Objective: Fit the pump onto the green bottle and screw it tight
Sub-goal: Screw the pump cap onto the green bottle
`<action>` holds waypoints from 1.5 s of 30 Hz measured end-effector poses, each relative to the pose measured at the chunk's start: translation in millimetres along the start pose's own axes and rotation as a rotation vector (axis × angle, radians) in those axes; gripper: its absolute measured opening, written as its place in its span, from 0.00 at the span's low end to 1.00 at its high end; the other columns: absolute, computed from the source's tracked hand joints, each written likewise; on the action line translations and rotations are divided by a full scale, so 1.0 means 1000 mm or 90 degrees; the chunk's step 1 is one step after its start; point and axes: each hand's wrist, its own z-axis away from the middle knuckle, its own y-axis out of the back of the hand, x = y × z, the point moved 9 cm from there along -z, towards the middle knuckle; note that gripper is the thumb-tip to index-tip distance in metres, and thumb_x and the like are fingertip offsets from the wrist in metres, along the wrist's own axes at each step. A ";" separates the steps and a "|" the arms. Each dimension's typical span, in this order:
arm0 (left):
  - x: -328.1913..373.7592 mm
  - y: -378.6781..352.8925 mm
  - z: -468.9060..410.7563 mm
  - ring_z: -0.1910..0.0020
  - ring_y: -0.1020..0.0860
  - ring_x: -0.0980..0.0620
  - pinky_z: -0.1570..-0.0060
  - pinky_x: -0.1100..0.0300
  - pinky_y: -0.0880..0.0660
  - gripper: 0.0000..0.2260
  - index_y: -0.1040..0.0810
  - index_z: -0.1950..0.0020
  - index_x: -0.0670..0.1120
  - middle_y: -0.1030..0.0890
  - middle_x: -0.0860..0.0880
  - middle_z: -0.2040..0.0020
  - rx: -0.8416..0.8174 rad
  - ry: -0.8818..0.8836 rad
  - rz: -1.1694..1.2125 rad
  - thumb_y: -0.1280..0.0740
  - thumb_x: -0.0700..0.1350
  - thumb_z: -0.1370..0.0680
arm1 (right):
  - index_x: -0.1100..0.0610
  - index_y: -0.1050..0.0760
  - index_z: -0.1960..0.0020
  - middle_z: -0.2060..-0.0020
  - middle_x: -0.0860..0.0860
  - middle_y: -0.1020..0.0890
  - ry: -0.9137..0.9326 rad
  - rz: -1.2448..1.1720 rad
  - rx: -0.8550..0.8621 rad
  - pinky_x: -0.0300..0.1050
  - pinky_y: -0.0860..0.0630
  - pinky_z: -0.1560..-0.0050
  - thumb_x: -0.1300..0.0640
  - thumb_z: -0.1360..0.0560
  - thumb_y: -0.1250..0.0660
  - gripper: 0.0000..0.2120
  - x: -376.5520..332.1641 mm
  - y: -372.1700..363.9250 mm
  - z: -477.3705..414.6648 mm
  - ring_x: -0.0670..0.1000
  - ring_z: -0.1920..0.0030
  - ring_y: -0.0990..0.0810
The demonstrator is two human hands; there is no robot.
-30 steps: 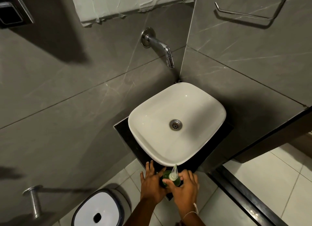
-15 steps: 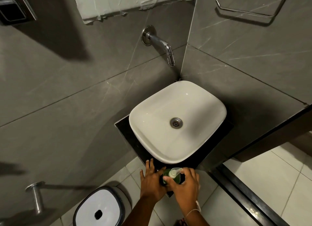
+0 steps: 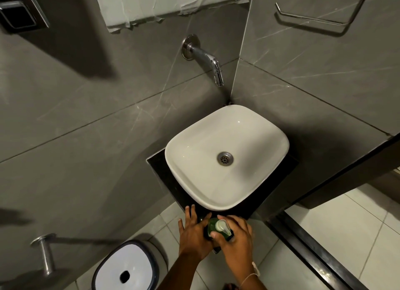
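1. The left hand (image 3: 193,235) is wrapped around the left side of the green bottle (image 3: 213,230), gripping it.
2. The right hand (image 3: 234,239) curls over the pump (image 3: 223,227), fingers closed on it from the right.
3. Between both hands, the bottle stands on the dark worktop (image 3: 160,170), pump on top.
4. Just beyond the hands sits the white basin (image 3: 194,151); farther, the wall tap (image 3: 207,59).

- No text, label, brand, number or sign can be read anywhere in the head view.
- The green bottle (image 3: 213,228) shows no legible label from above.
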 end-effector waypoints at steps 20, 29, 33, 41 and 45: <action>0.002 0.002 0.000 0.24 0.66 0.46 0.26 0.40 0.57 0.37 0.41 0.26 0.63 0.57 0.44 0.20 0.002 -0.006 0.009 0.31 0.61 0.32 | 0.41 0.23 0.51 0.52 0.42 0.23 0.050 0.062 -0.054 0.49 0.32 0.42 0.37 0.45 0.26 0.23 -0.009 0.002 -0.014 0.49 0.45 0.29; 0.002 0.000 -0.002 0.24 0.67 0.46 0.26 0.39 0.58 0.40 0.42 0.26 0.63 0.58 0.45 0.21 -0.014 -0.011 0.005 0.30 0.67 0.35 | 0.50 0.26 0.62 0.60 0.46 0.22 0.036 0.098 -0.079 0.48 0.30 0.51 0.37 0.51 0.23 0.25 -0.010 0.005 -0.027 0.51 0.53 0.28; 0.002 0.001 -0.002 0.24 0.66 0.46 0.26 0.39 0.58 0.41 0.41 0.26 0.63 0.57 0.44 0.20 -0.006 -0.013 0.008 0.30 0.68 0.36 | 0.44 0.20 0.49 0.52 0.43 0.20 0.104 0.082 -0.118 0.50 0.29 0.45 0.37 0.45 0.25 0.26 -0.011 0.004 -0.027 0.51 0.47 0.27; 0.002 0.001 -0.002 0.24 0.66 0.45 0.26 0.39 0.57 0.39 0.42 0.26 0.63 0.57 0.44 0.20 -0.004 -0.011 -0.001 0.31 0.66 0.34 | 0.46 0.26 0.63 0.62 0.43 0.21 0.070 0.102 -0.104 0.48 0.29 0.53 0.37 0.50 0.25 0.21 -0.012 0.006 -0.031 0.50 0.55 0.26; 0.001 0.001 -0.002 0.24 0.66 0.46 0.27 0.39 0.58 0.40 0.42 0.26 0.63 0.56 0.44 0.21 -0.002 -0.011 0.013 0.31 0.67 0.35 | 0.36 0.23 0.49 0.55 0.37 0.23 0.101 0.091 -0.145 0.49 0.29 0.45 0.39 0.45 0.24 0.24 -0.011 0.004 -0.030 0.47 0.48 0.27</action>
